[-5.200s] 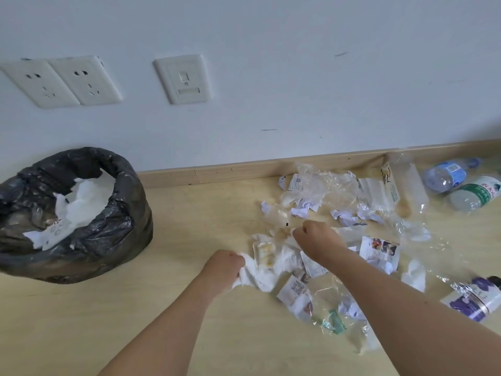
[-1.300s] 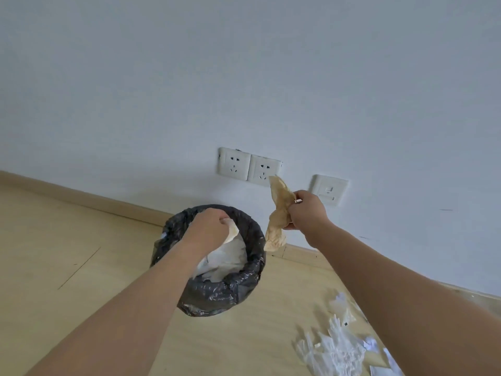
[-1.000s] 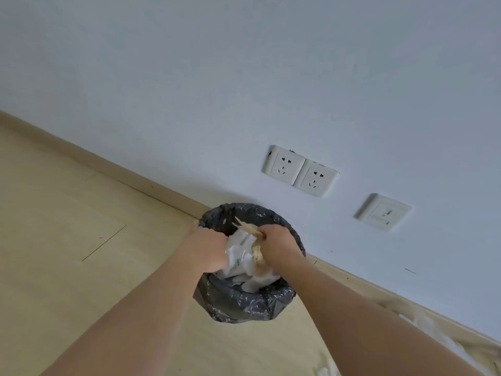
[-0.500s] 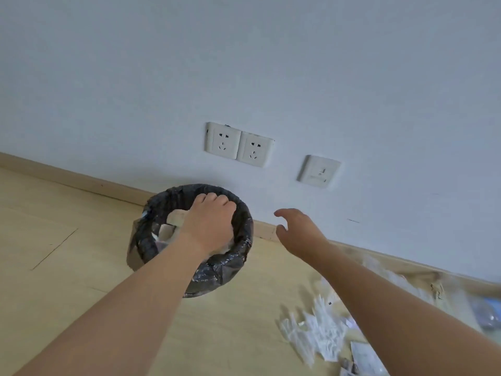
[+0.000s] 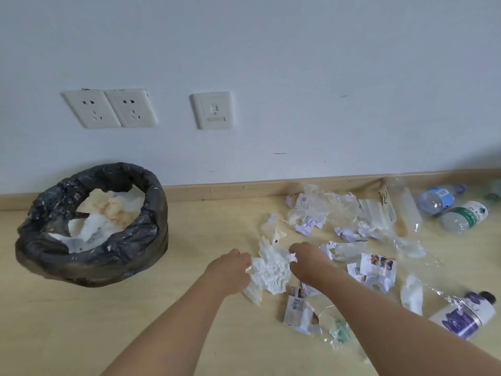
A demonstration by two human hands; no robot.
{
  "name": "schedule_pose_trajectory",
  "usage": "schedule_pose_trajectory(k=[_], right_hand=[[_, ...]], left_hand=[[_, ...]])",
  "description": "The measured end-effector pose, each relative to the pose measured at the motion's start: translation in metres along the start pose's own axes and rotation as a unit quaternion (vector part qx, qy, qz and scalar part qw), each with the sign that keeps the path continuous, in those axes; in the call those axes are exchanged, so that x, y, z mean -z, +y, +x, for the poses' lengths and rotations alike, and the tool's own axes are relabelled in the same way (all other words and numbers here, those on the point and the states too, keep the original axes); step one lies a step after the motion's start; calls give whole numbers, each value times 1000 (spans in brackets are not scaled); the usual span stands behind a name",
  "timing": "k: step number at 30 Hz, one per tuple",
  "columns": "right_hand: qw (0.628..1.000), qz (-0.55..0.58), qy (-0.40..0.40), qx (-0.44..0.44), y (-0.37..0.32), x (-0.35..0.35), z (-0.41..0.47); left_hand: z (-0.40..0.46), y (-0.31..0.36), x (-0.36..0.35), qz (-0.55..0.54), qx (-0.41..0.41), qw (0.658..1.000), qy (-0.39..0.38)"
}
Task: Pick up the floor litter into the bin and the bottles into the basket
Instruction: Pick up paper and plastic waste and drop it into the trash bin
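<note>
Both hands are down on the floor, the left hand and the right hand each grasping an edge of one crumpled white tissue. More paper and plastic scraps lie to the right, with three bottles beyond. The black-lined bin, holding paper, stands left by the wall.
</note>
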State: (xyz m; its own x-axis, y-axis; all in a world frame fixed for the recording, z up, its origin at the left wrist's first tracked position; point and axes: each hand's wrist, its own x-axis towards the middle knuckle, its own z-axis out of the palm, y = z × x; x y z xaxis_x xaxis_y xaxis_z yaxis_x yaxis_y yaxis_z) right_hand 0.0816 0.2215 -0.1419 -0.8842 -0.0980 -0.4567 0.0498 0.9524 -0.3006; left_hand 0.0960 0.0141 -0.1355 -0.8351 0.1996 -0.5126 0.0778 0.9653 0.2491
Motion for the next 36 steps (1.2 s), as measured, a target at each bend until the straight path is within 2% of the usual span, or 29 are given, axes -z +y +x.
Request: schedule_pose_trajectory(k=[4, 7, 11, 13, 19, 23, 29, 33, 36], right_hand=[[994, -90, -13, 62, -1, -31, 16], [983, -160, -30, 85, -4, -52, 21], [968, -222, 7, 118, -10, -68, 26], [964, -233, 13, 129, -13, -68, 27], [990, -75, 65, 96, -19, -33, 24], [990, 98, 91, 32, -35, 5, 14], [944, 282, 169, -7, -96, 67, -13], [887, 424, 182, 10, -165, 102, -22], [860, 474, 184, 40, -223, 123, -26]], left_hand=[[3, 2, -53, 42, 47, 997, -44], [4, -2, -67, 54, 70, 996, -9], [3, -13, -70, 75, 81, 994, 18], [2, -20, -69, 44, 93, 994, 26], [-6, -35, -31, -166, 110, 973, 116], [-19, -40, 27, -190, 63, 965, 171], [-62, -70, 127, -230, 12, 937, 264], [-98, -119, 186, -222, 24, 912, 345], [-117, -169, 201, -248, 53, 876, 411]])
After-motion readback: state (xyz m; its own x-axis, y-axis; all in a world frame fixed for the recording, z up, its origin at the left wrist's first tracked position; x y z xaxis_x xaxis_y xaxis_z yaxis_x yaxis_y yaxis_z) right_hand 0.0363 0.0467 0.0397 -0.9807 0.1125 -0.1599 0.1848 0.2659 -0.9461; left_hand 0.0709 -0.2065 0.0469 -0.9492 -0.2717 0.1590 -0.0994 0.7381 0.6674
